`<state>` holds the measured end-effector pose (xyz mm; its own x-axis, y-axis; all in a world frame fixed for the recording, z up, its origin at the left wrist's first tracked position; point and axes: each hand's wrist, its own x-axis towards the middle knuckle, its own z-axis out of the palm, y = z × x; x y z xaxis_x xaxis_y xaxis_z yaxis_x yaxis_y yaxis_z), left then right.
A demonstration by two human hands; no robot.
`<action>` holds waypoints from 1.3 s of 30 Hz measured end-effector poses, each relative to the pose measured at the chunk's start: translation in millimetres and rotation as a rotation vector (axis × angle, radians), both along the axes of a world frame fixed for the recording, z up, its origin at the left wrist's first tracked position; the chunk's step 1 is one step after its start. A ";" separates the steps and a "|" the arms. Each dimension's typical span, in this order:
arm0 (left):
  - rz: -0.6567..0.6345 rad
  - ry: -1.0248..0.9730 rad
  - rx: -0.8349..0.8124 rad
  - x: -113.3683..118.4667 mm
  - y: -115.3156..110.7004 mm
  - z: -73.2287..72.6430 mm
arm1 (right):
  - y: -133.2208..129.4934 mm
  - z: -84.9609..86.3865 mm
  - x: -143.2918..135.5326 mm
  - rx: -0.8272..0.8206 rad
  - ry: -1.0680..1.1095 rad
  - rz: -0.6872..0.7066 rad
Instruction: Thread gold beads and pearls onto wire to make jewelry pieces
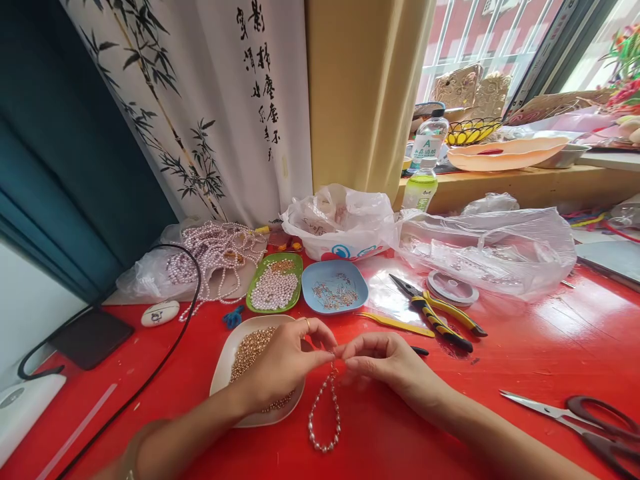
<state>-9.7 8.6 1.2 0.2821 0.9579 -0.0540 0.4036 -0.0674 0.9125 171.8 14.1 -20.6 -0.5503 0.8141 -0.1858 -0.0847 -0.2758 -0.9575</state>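
Note:
A beaded bracelet (324,448) of pearly and gold beads hangs in a loop just above the red table. Its top end is between the fingertips of both hands. My left hand (293,353) reaches over a cream dish (218,373) of gold beads, thumb and fingers pinched at the bracelet's end. From the right, my right hand (383,357) meets it with thumb and forefinger pressed together there. The small fastening part in the pinch is mostly covered by the fingers. Behind the hands stand a green tray (251,301) of pearl beads and a blue tray (310,308) with small metal findings.
Yellow tweezers (400,325), pliers (435,320) and a spool (453,287) lie behind my right hand. Scissors (565,417) rest at the right. Pearl strands (215,257), plastic bags (345,230) and a black cable (170,353) occupy the back and left.

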 end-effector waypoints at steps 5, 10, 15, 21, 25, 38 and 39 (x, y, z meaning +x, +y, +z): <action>0.014 -0.025 -0.040 -1.7 -0.3 2.7 | -4.3 3.7 -3.5 -0.043 -0.024 0.059; 0.032 0.015 -0.031 -7.7 0.4 -0.2 | -3.7 3.6 -4.0 -0.042 -0.023 0.014; -0.141 0.279 0.077 -5.9 -6.9 0.4 | 3.7 -2.3 -0.6 -0.056 0.005 -0.146; -0.429 0.761 0.349 10.6 -18.9 1.1 | 3.7 -3.1 -0.5 -0.079 0.021 -0.129; -0.445 0.876 0.381 16.0 -21.8 -5.2 | 2.0 -1.8 -1.3 -0.042 0.019 -0.111; -0.081 0.210 0.027 5.3 -10.4 -3.5 | 5.9 -1.6 1.1 -0.029 0.076 -0.198; -0.052 0.115 -0.046 4.6 -8.5 -2.7 | 5.8 -1.1 1.0 -0.028 0.077 -0.199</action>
<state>-5.1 0.1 -1.5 0.3209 0.9378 -0.1325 0.5030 -0.0502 0.8629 172.9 19.8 -21.7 -0.3923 0.9033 -0.1736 -0.2131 -0.2729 -0.9382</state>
